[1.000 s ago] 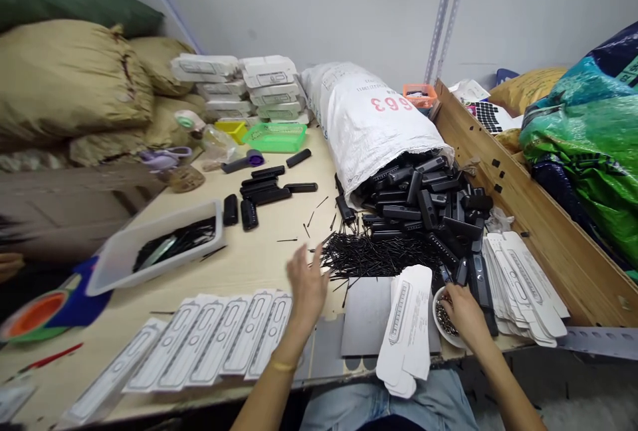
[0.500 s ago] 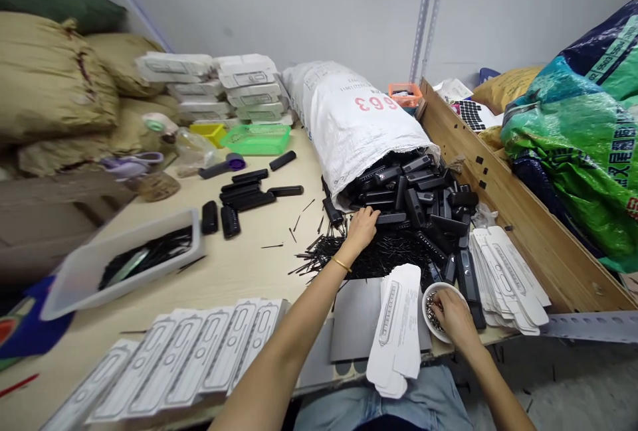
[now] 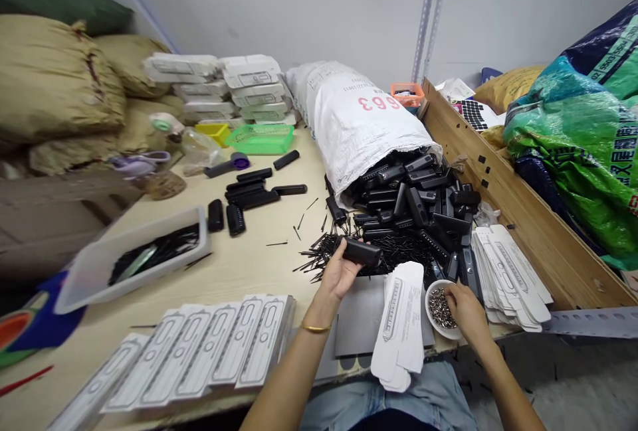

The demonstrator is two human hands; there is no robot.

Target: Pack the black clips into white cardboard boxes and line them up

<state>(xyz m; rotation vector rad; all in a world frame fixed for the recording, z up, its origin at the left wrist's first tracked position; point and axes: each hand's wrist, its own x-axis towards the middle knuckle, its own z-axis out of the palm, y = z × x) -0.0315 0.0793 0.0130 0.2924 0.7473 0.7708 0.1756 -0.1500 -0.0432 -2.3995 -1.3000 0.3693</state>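
Our right hand (image 3: 468,317) reaches in from the near right, fingers bent over the right rim of a white bowl (image 3: 445,333) of small metal pieces (image 3: 439,310); whether they pinch any, we cannot tell. At the near left we have a row of printed boxes (image 3: 266,344). Flat white cartons (image 3: 399,325) overlap a grey plate (image 3: 357,318), lying across the straight way from the bowl to our left hand (image 3: 339,277). The left hand, palm partly up, grasps a black case (image 3: 361,252) at the near edge of a heap of thin black sticks (image 3: 399,245). A translucent tray (image 3: 82,288) sits well left. Farther off, more black cases (image 3: 396,198) spill from a white sack (image 3: 359,119).
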